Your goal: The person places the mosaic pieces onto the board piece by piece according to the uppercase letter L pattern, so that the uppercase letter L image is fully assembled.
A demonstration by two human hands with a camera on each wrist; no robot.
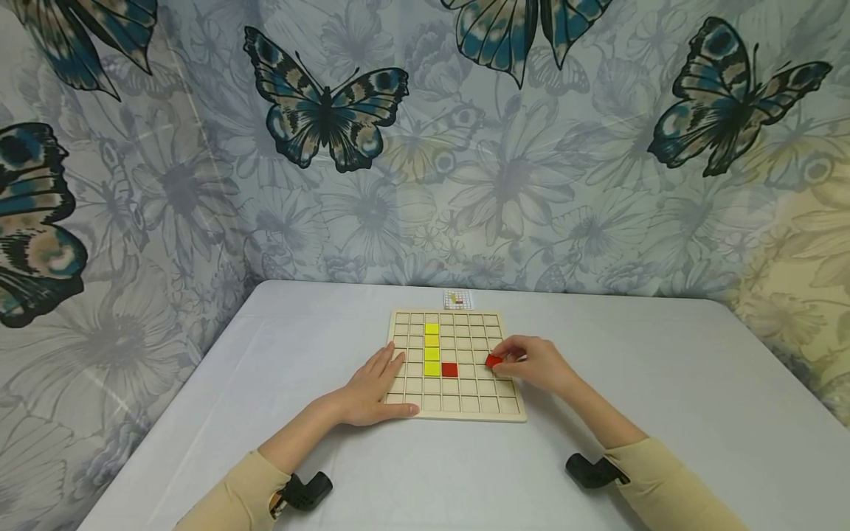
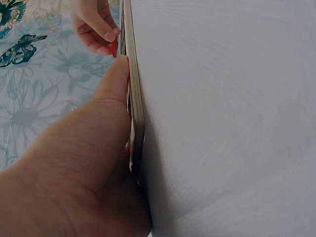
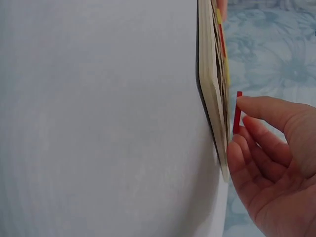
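Observation:
A pale wooden grid board [image 1: 470, 405] lies flat on the table. My left hand [image 1: 367, 389] rests on its left side, fingers spread along the left edge and thumb across the near corner. In the head view, several yellow square tiles [image 1: 432, 341] form a column on the grid. One red tile [image 1: 449, 370] lies just right of the lowest yellow one. My right hand [image 1: 539, 363] pinches another red square tile [image 3: 237, 113] between thumb and fingers, over the board's right side. The right wrist view shows this tile edge-on, beside the board's face.
A small card [image 1: 458, 299] printed with a coloured grid pattern lies just beyond the board's far edge. White cloth covers the table [image 1: 664, 369]. Behind it hangs a butterfly-and-flower curtain [image 1: 505, 192]. A black wrist camera [image 1: 591, 470] sits at the right sleeve.

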